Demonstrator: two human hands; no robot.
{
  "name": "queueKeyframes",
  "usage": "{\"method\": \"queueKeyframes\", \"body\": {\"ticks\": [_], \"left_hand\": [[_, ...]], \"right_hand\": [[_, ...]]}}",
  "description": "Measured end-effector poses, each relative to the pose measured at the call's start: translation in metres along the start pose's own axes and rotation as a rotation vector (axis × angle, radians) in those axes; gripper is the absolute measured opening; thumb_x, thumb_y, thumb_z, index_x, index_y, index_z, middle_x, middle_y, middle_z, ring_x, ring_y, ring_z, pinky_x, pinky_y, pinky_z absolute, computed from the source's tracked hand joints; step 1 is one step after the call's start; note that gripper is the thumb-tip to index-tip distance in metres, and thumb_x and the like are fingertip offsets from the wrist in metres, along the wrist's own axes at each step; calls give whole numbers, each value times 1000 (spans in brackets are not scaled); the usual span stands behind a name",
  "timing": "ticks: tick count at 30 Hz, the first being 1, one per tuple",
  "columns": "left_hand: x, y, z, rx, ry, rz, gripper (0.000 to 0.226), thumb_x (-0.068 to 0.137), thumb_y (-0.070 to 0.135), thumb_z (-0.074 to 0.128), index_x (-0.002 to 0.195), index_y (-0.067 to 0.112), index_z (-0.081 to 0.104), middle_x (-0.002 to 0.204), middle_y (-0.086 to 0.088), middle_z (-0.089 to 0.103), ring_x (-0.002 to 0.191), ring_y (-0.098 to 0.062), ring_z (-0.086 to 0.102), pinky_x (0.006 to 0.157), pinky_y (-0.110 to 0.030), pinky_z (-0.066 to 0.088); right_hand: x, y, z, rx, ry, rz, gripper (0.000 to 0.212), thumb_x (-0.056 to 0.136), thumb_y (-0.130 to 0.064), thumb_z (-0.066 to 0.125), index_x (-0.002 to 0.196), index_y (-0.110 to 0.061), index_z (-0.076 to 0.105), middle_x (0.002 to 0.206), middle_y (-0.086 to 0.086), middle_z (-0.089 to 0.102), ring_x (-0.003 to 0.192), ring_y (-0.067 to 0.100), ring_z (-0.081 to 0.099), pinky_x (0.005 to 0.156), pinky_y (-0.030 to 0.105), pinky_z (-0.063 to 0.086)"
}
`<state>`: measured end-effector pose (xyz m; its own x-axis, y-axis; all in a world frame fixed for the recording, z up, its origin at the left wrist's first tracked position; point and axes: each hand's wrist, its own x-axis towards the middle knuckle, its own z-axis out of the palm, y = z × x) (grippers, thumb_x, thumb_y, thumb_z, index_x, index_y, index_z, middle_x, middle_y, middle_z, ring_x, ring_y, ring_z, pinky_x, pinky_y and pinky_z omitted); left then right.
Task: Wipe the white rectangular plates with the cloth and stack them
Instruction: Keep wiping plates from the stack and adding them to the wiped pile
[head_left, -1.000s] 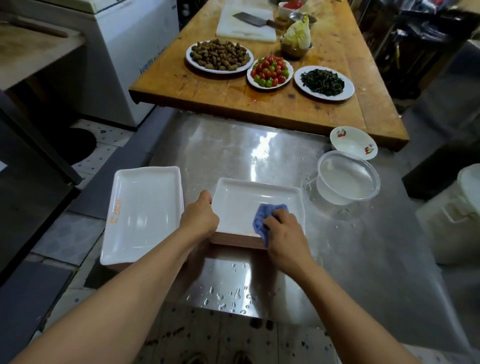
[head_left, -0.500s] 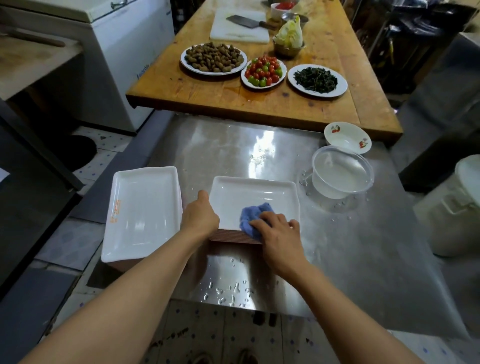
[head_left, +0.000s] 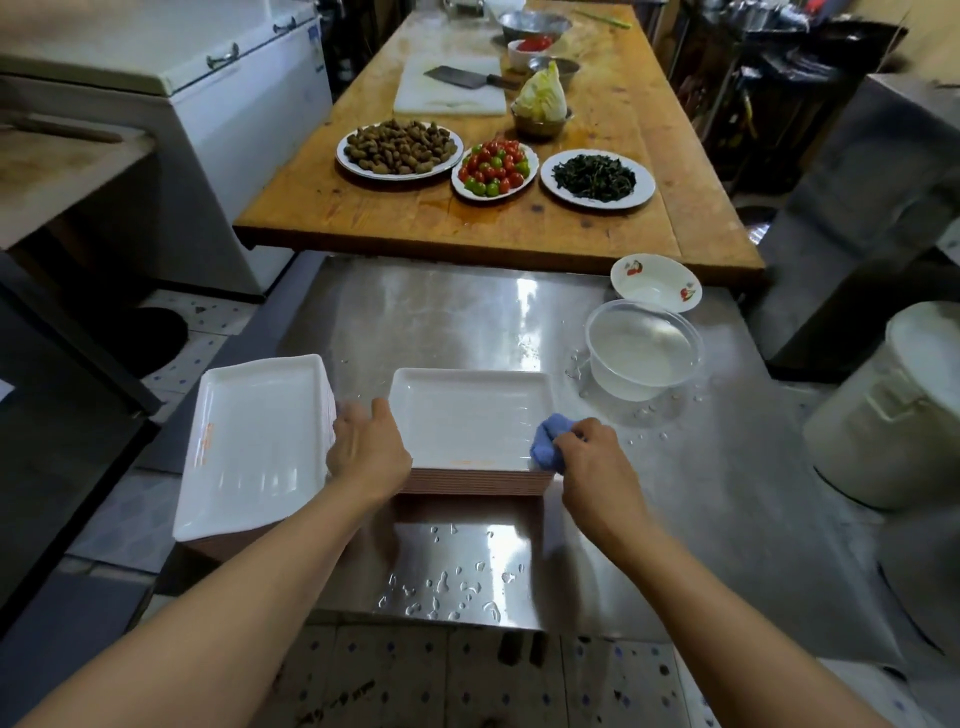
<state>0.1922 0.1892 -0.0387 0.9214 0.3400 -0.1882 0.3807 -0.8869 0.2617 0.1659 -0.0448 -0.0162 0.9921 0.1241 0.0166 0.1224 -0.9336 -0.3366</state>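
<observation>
1. Right hand (head_left: 592, 462): clenched on blue cloth (head_left: 546, 448), at near right corner of top plate (head_left: 467, 415).
2. Left hand (head_left: 366, 447): grasping that plate's left edge.
3. Plate: atop centre stack (steel counter (head_left: 701, 493)).
4. Second stack (head_left: 254, 441): just left.

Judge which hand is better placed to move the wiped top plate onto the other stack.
Left, probably. The left hand already rests on the top plate's left edge, next to the other stack. The right hand grips the blue cloth at the plate's near right corner.
</observation>
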Motion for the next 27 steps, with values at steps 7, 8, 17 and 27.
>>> {"method": "queueKeyframes", "body": {"ticks": [7, 8, 17, 27], "left_hand": [[-14, 38, 28, 63, -117, 497, 72, 86, 47, 59, 147, 26, 25, 158, 1, 13, 144, -18, 9, 115, -45, 11], [-15, 40, 32, 83, -149, 522, 73, 86, 47, 59, 147, 27, 23, 159, 2, 9, 145, -18, 6, 115, -46, 9], [-28, 43, 39, 141, 89, 611, 35, 85, 10, 55, 119, 21, 55, 131, 0, 54, 119, -21, 50, 84, -35, 35], [-49, 54, -4, 63, 217, 723, 25, 74, 3, 65, 92, 20, 71, 79, -2, 72, 71, -31, 66, 54, -32, 39]], "right_hand": [[9, 22, -16, 340, 99, 134, 15, 82, 3, 51, 77, 2, 65, 85, 13, 56, 81, 21, 50, 65, 21, 36], [9, 23, -17, 365, 105, 146, 17, 81, 4, 50, 69, 2, 63, 76, 11, 54, 72, 20, 48, 57, 18, 31], [-2, 31, -23, 458, 131, 194, 20, 81, 2, 50, 65, 2, 61, 65, 16, 57, 61, 23, 52, 55, 27, 38], [-14, 23, -36, 791, 148, 362, 24, 79, 1, 49, 64, -9, 66, 49, 2, 61, 44, 11, 61, 48, 21, 53]]}}
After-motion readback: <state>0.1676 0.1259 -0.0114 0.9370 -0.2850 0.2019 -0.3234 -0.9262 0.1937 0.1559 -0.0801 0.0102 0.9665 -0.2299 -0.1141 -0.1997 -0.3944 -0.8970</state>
